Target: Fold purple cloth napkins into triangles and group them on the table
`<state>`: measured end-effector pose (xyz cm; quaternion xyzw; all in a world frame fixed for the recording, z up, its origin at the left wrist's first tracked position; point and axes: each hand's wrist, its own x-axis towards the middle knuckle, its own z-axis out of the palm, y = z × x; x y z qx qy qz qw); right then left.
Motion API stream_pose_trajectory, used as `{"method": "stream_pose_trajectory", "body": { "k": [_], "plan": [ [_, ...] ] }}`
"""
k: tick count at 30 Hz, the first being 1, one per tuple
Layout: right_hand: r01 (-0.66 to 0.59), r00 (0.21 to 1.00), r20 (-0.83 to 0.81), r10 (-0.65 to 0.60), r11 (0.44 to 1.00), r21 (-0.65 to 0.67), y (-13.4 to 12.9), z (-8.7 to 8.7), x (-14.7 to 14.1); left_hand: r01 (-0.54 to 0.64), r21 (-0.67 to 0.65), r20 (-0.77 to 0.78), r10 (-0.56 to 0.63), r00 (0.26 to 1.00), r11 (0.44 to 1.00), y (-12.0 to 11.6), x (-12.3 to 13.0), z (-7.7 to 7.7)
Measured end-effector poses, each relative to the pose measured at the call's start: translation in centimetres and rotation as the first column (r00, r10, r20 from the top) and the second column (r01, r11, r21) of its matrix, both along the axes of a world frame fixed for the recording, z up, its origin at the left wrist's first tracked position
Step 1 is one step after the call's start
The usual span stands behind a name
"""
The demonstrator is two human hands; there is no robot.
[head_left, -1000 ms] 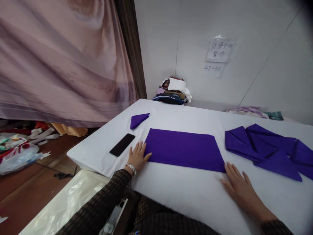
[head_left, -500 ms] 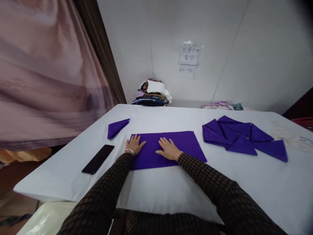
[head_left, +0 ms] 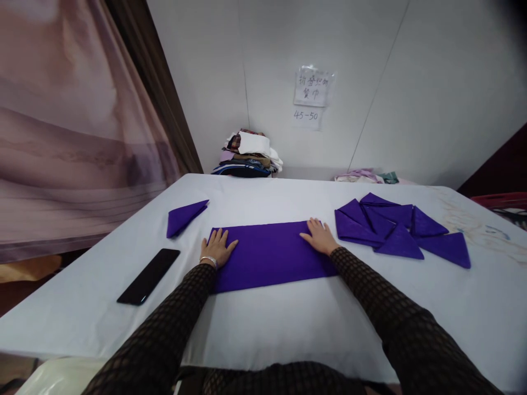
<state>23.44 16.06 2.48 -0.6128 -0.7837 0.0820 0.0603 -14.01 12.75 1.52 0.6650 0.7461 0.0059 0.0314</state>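
- At frame centre, a purple cloth is overlaid by the left hand, fingers apart.
- At centre right, likewise by the right hand, fingers apart.

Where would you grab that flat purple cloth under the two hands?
Probably pinch the purple cloth at the middle of its near long edge, coming from the wearer's side. It lies flat, that edge is uncovered there, and the left hand and right hand rest towards opposite ends.
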Motion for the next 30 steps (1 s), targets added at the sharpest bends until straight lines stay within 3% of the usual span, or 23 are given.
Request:
{"method": "stream_pose_trajectory", "body": {
  "k": [4,8,10,12,16,19,21,23,26,30],
  "plan": [
    [-0.371,0.924,-0.095,0.37,0.929,0.008,-2.2,0.4,-7.1,-0.01,-0.005,-0.01,0.01,1.0,1.0,-0.1,0.1,0.1],
    [-0.499,0.861,-0.121,0.494,0.867,-0.011,-2.6,0.2,-12.2,-0.019,-0.012,-0.02,0.019,1.0,1.0,-0.2,0.1,0.2],
    [-0.488,0.868,-0.118,0.482,0.873,-0.018,-1.6,0.0,-11.9,-0.019,-0.014,-0.021,0.019,1.0,1.0,-0.2,0.1,0.3],
    [-0.407,0.91,-0.102,0.403,0.913,-0.023,-0.1,0.0,-9.4,-0.02,-0.014,-0.02,0.019,1.0,1.0,-0.3,0.1,0.3],
    [-0.064,0.998,-0.028,0.063,0.997,-0.037,2.5,0.1,-1.7,-0.024,-0.012,-0.022,0.024,0.999,1.0,-0.2,0.2,0.2],
    [0.103,0.994,0.025,-0.102,0.994,-0.041,2.7,0.3,0.6,-0.029,-0.005,-0.008,0.029,1.0,1.0,-0.2,0.2,0.0],
    [0.04,0.999,0.032,-0.039,0.999,-0.035,1.8,0.1,-0.9,-0.023,0.004,0.015,0.023,1.0,1.0,-0.3,0.3,-0.1],
    [-0.147,0.989,0.011,0.147,0.989,-0.027,0.0,-0.2,-3.7,-0.018,0.014,0.052,0.017,0.999,1.0,-0.4,0.3,-0.1],
    [-0.399,0.916,-0.031,0.399,0.917,-0.002,-2.9,-1.0,-7.5,-0.007,0.007,0.127,0.006,0.992,1.0,-0.5,0.1,0.3],
    [-0.432,0.9,-0.043,0.433,0.901,0.033,-4.5,-1.7,-8.9,-0.027,-0.006,0.159,0.028,0.987,1.0,-0.3,0.5,1.4]
  ]
}}
